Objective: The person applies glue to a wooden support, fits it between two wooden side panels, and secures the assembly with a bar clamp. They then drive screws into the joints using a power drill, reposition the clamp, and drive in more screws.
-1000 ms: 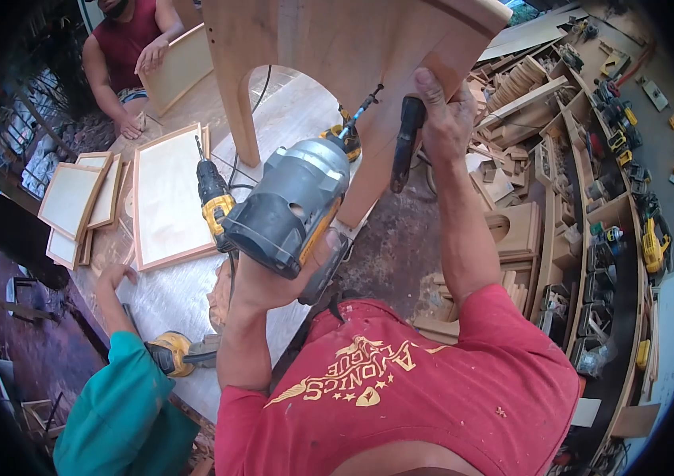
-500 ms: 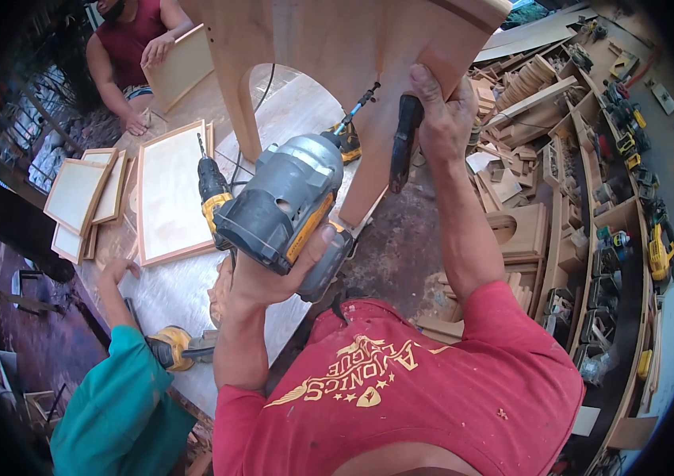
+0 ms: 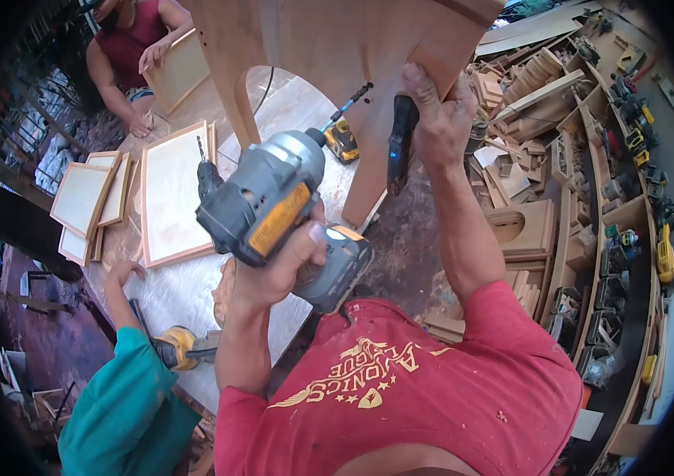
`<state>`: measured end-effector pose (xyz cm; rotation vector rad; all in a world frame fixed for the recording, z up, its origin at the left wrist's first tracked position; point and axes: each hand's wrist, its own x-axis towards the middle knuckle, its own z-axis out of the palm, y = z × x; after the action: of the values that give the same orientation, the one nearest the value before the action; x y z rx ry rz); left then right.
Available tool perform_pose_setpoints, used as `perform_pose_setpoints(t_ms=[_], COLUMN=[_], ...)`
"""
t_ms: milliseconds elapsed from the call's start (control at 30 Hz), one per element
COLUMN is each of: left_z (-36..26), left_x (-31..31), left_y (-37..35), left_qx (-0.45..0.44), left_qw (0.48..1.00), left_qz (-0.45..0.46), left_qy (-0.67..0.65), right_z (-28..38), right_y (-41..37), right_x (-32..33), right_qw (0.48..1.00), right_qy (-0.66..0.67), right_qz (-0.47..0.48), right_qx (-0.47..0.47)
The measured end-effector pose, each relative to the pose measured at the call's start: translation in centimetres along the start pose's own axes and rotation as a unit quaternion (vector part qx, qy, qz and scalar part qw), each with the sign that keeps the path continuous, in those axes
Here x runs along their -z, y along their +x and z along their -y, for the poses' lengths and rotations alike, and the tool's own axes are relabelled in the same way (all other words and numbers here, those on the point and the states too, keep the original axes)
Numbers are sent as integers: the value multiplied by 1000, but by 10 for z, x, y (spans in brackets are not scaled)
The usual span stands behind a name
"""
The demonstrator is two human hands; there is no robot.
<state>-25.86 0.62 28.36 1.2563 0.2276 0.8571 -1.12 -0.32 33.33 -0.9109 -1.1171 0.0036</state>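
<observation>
My left hand (image 3: 277, 266) is wrapped round the grip of a grey and yellow cordless driver (image 3: 269, 198), its battery towards my shirt. The driver's blue bit points up and right, its tip close to a small dark screw (image 3: 367, 86) at the face of a curved wooden panel (image 3: 313, 40). My right hand (image 3: 438, 119) grips the panel's right part, thumb on top and fingers partly hidden behind it. Beside that thumb a black handle-like object (image 3: 401, 143) lies against the wood; what it belongs to is unclear.
A black drill (image 3: 208, 178), a yellow tool (image 3: 342, 141), a yellow sander-like tool (image 3: 178, 347) and framed panels (image 3: 178, 190) are on the table (image 3: 262, 349). A person in red (image 3: 132, 44) holds a panel; another in green (image 3: 127, 397) reaches in. Shelves (image 3: 571, 262) hold tools at right.
The driver has tilted and shifted slightly left in my left hand, showing more of its battery. The view has shifted slightly; my right hand keeps its hold.
</observation>
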Motion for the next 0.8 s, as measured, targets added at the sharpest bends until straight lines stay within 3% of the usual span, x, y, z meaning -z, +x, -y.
perform_pose_setpoints(t_ms=[33, 133, 200, 267, 400, 500, 800], left_z=[0, 14, 15, 9, 11, 7, 7], left_x=[-9, -6, -4, -9, -10, -5, -20], left_y=[2, -1, -1, -3, -3, 1, 4], left_qx=[1, -63, -64, -5, -39, -23, -7], left_qw=[998, 986, 979, 993, 986, 998, 999], left_qz=[-27, -17, -5, -15, -22, -2, -33], left_qy=[-62, 156, 195, 113, 160, 66, 16], right_z=[2, 3, 0, -2, 3, -1, -2], right_y=[-1, 3, 1, 1, 0, -1, -2], right_x=[0, 1, 1, 1, 0, -2, 1], right_qw=[1000, 1000, 1000, 1000, 1000, 999, 1000], right_qy=[2, -3, 0, 11, 10, 15, 3], right_qz=[-2, -6, -4, -5, -16, -26, -14], right_qx=[-12, -3, -3, -10, -20, -23, -19])
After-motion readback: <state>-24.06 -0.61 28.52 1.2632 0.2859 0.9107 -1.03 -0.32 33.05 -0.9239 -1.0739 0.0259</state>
